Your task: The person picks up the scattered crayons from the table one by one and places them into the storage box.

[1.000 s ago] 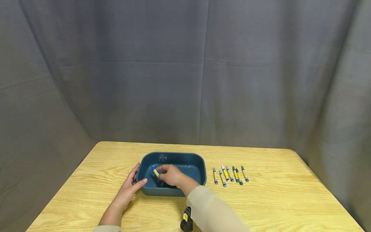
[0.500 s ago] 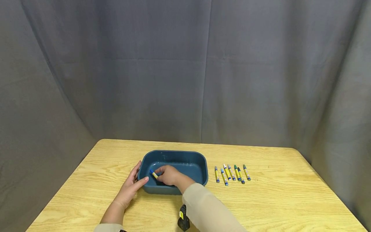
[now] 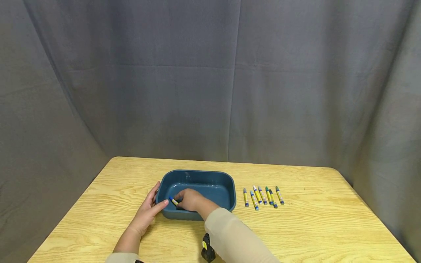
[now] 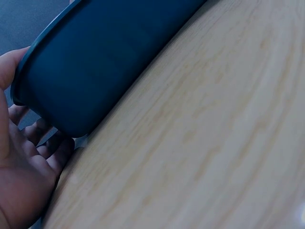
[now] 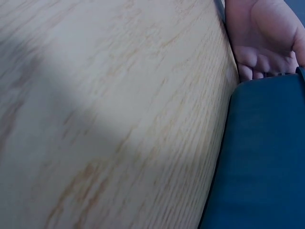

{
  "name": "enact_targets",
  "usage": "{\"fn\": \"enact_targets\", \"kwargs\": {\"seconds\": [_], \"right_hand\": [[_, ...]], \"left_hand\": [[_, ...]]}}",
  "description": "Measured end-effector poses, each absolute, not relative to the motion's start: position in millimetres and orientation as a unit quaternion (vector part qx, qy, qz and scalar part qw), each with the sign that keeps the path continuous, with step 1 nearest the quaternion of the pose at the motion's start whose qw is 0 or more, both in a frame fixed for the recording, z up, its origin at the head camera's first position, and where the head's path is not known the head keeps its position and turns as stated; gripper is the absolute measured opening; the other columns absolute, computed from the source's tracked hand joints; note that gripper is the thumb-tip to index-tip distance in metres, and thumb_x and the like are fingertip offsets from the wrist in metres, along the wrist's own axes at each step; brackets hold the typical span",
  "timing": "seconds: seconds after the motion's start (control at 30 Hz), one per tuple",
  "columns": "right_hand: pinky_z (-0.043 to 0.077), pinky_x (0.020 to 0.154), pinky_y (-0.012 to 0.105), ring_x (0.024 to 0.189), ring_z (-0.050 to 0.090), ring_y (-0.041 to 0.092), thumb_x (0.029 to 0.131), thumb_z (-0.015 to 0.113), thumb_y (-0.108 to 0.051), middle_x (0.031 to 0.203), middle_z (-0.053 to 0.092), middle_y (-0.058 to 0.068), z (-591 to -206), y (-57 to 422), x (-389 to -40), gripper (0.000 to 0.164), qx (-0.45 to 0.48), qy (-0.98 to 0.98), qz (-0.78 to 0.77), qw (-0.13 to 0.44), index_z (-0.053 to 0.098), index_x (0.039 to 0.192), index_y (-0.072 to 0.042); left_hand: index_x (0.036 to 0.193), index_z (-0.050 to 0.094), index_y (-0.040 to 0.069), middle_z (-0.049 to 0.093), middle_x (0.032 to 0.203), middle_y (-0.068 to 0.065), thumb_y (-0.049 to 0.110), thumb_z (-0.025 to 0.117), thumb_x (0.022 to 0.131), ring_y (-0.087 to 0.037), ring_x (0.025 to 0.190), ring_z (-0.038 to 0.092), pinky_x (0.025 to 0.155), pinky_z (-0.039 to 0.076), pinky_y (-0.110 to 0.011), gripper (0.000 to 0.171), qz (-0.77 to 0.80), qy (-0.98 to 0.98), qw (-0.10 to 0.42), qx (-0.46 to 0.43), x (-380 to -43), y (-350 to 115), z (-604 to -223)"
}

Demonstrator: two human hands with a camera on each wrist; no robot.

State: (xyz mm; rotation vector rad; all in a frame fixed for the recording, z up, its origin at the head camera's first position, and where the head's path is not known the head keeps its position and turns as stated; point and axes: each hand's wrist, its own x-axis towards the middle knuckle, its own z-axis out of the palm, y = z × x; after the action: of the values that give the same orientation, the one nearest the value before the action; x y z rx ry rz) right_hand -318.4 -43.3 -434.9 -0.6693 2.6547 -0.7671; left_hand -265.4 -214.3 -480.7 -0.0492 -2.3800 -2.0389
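A dark blue rectangular basin [image 3: 210,216] stands on the wooden table, left of the middle. At its left end my left hand [image 3: 146,213] holds it, thumb over the rim and fingers along the outer wall. The left wrist view shows this hand [image 4: 24,162] at the basin's corner. My right hand [image 3: 192,201] is down inside the basin, near its left front. Between thumb and fingers it pinches a blue crayon [image 3: 173,201] with a yellow wrapper, low over the basin floor. Whether the crayon touches the floor I cannot tell.
To the right of the basin lie several crayons [image 3: 260,195] in a loose row, with yellow wrappers and blue, white, green and dark tips. A grey curtain [image 3: 210,80] hangs behind the table [image 3: 312,226]. A black wrist device [image 3: 208,248] sits at the right sleeve.
The right hand has lowered the blue crayon a little, toward the basin's near left corner. My left hand has kept its place on the basin. The view has shifted slightly.
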Motion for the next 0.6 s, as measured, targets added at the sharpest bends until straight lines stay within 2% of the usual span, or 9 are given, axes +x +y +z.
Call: {"fn": "enact_targets", "kwargs": {"seconds": [0.13, 0.43, 0.6], "right_hand": [[0.05, 0.095, 0.034, 0.113, 0.065, 0.022, 0.088, 0.07, -0.014, 0.114, 0.074, 0.004, -434.7, -43.3, -317.9, 0.026, -0.231, 0.926, -0.262, 0.142, 0.075, 0.113, -0.01], [0.05, 0.096, 0.035, 0.114, 0.064, 0.023, 0.091, 0.068, -0.018, 0.116, 0.073, 0.005, -433.1, -40.6, -317.6, 0.027, -0.225, 0.926, -0.268, 0.142, 0.073, 0.115, -0.009], [0.051, 0.095, 0.038, 0.115, 0.063, 0.025, 0.092, 0.066, -0.02, 0.119, 0.071, 0.007, -428.9, -36.7, -319.1, 0.03, -0.22, 0.919, -0.296, 0.137, 0.07, 0.12, -0.009]], "left_hand": [[0.159, 0.012, 0.019, 0.023, 0.161, -0.02, 0.021, 0.059, 0.096, -0.037, 0.148, 0.025, 0.094, 0.031, -0.006, 0.078, -0.653, -0.757, 0.004, -0.02, -265.6, -214.1, -480.8], [0.159, 0.011, 0.017, 0.025, 0.16, -0.02, 0.019, 0.058, 0.097, -0.038, 0.147, 0.026, 0.094, 0.033, -0.008, 0.078, -0.657, -0.754, 0.003, -0.026, -263.8, -213.2, -480.0], [0.159, 0.01, 0.018, 0.024, 0.161, -0.019, 0.021, 0.057, 0.097, -0.038, 0.148, 0.025, 0.091, 0.032, -0.004, 0.078, -0.659, -0.752, -0.002, -0.027, -264.1, -214.5, -480.1]]}}
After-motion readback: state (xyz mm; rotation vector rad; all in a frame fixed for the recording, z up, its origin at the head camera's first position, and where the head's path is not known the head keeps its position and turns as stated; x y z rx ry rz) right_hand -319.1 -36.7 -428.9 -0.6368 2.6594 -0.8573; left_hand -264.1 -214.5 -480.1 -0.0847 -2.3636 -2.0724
